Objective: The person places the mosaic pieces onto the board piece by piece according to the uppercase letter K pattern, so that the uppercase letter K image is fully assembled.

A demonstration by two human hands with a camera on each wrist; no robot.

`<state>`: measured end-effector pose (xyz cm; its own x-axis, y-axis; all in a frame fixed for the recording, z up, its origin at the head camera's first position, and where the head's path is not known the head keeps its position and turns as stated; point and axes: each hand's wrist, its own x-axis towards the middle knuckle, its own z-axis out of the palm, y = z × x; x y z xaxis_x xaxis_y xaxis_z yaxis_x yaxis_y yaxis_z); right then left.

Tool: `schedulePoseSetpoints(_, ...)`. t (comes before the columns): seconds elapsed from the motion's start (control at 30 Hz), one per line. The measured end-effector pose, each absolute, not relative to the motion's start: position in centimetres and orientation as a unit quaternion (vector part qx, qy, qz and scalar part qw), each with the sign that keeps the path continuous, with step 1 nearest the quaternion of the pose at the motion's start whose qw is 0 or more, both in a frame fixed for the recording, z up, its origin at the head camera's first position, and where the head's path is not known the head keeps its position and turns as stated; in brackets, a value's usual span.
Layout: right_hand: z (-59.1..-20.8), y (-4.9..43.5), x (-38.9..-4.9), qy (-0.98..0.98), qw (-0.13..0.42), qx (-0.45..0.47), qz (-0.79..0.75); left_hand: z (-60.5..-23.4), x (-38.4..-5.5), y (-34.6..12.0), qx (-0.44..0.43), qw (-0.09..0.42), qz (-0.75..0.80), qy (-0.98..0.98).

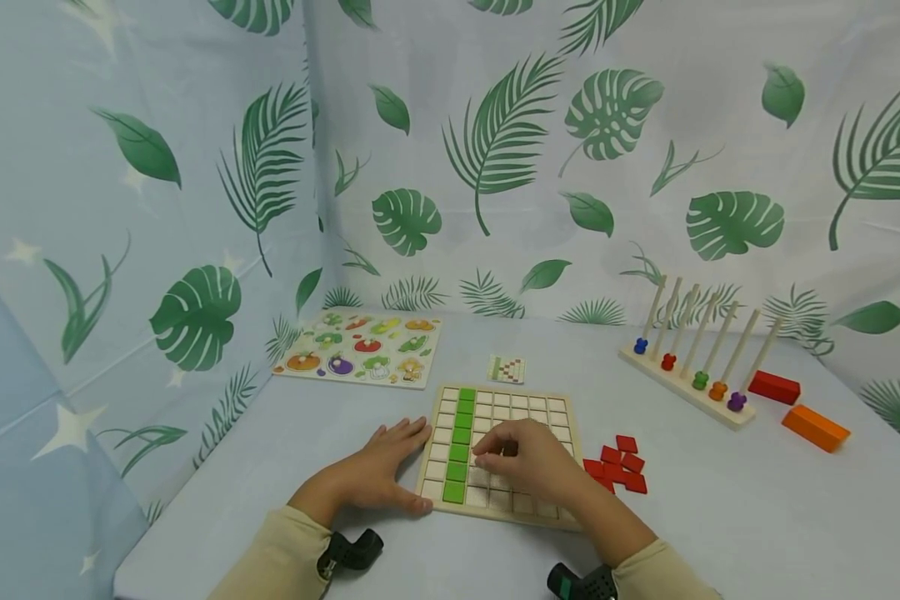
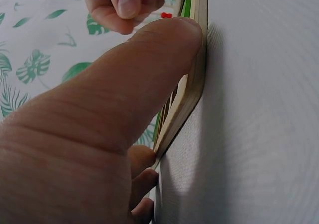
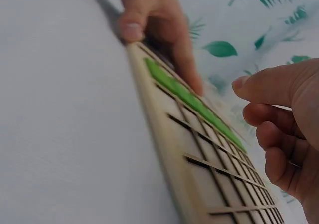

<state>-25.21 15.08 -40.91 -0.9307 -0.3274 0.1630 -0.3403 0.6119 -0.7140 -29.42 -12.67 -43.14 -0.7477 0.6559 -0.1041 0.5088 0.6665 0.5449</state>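
Note:
A wooden grid board (image 1: 501, 518) lies on the table with one column of green tiles (image 1: 459, 452) near its left side. My left hand (image 1: 378, 471) rests at the board's left edge, fingers spread, the thumb at the near corner. Over the board's middle, just right of the green column, is my right hand (image 1: 528, 458), its fingers curled and the thumb close to them. No object shows between the fingertips in the right wrist view, where this hand (image 3: 289, 119) is apart from the grid. Several red tiles (image 1: 634, 482) lie loose beside the board's right edge.
A small pattern card (image 1: 507, 369) lies behind the board. The vegetable puzzle board (image 1: 363, 346) is at the back left. A peg stand (image 1: 690, 387) with coloured bear beads stands at the back right, with a red block (image 1: 775, 387) and an orange block (image 1: 815, 428) beside it.

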Motion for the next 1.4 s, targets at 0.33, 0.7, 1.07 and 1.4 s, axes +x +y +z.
schedulePoseSetpoints(0.33,-39.3,24.1,-27.1,-0.905,-0.014,0.071,0.420,-43.3,-29.5,-12.7,0.323,0.143,0.247,0.902)
schedulePoseSetpoints(0.7,-40.2,33.1,-27.0,-0.930,-0.070,-0.048,0.358,-43.0,-29.2,-12.6,0.321,0.146,0.250,0.902)
schedulePoseSetpoints(1.07,-40.8,33.6,-27.0,-0.931,-0.080,-0.023,0.356,-43.2,-29.4,-12.7,0.324,0.147,0.246,0.901)
schedulePoseSetpoints(1.4,-41.4,31.3,-27.7,-0.928,0.002,-0.061,0.367,-43.2,-29.5,-12.7,0.324,0.143,0.247,0.902)
